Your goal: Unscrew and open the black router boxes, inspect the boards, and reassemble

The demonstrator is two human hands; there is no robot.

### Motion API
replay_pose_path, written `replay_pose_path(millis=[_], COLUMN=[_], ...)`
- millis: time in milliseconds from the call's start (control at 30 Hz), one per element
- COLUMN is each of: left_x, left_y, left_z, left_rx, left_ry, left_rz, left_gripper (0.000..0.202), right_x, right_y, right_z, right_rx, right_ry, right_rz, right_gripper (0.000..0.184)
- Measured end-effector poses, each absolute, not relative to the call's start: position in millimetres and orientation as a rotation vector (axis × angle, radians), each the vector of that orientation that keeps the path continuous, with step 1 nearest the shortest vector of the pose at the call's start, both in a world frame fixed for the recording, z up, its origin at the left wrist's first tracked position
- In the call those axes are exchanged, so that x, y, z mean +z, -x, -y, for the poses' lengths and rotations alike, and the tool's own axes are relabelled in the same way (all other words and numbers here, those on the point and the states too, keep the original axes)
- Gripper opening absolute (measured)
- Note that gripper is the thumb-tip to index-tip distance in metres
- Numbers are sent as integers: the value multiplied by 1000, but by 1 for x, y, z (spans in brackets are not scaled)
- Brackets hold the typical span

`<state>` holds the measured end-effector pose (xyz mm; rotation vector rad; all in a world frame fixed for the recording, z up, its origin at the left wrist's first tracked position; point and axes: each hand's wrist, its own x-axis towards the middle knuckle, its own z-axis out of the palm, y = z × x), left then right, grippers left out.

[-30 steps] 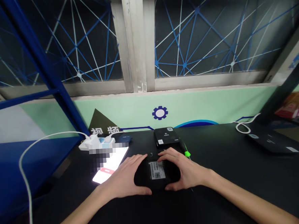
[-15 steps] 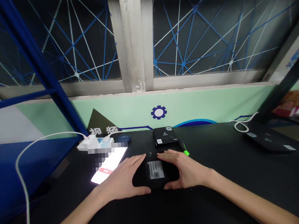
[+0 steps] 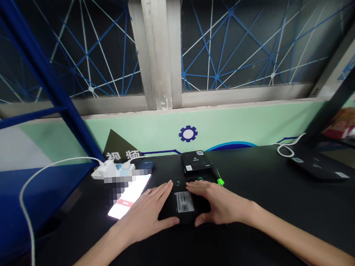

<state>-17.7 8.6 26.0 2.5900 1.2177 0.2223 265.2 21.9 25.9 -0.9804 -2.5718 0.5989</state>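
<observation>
A black box-like device [image 3: 179, 219] with a white printed label [image 3: 184, 201] lies on the black table in front of me. My left hand [image 3: 149, 211] grips its left side, fingers flat along the top and thumb at the near edge. On the opposite side my right hand [image 3: 213, 201] grips it the same way, its thumb bent at the near edge. The hands cover both ends of the device. Just past my right fingers sits a small green item [image 3: 200, 179], mostly hidden.
A lit phone [image 3: 130, 198] lies left of my left hand. Behind it stands a white power strip [image 3: 98, 174] with chargers and a white cable [image 3: 26, 210]. Another black device [image 3: 196, 162] lies beyond my hands, beside a bright green tip [image 3: 220, 181]. A flat black device [image 3: 318, 168] rests at right.
Both hands have flattened slightly over the device, which stays in place. A bit of green now shows beyond my right fingers.
</observation>
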Motion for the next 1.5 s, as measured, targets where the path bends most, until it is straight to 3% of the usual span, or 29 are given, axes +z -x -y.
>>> replay_pose_path(millis=[467, 633, 733, 833, 1033, 1200, 1267, 1433, 1500], left_x=[19, 21, 20, 18, 17, 16, 15, 15, 16], left_y=[20, 22, 22, 23, 23, 24, 24, 25, 25], left_z=[-10, -11, -12, -13, -13, -12, -13, -14, -14], left_rx=[220, 221, 230, 230, 225, 221, 206, 233, 222], left_ry=[-2653, -2630, -2621, -2620, -2615, -2620, -2622, -2629, -2623], left_rz=[-1243, -1260, -1254, -1247, -1242, -1252, -1252, -1234, -1236], left_gripper=[86, 86, 86, 85, 88, 87, 87, 85, 85], right_x=[26, 37, 42, 40, 31, 31, 33, 38, 39], right_y=[-269, -281, -286, -286, -280, -277, -278, -289, -295], right_z=[-21, -26, -27, -25, -23, -22, -22, -30, -34], right_rx=[591, 449, 399, 419, 470, 474, 473, 322, 199], right_ry=[997, 965, 955, 938, 986, 1009, 993, 992, 1088], right_rz=[2543, 2421, 2386, 2445, 2509, 2516, 2506, 2373, 2274], right_gripper=[98, 55, 43, 44, 65, 66, 60, 24, 19])
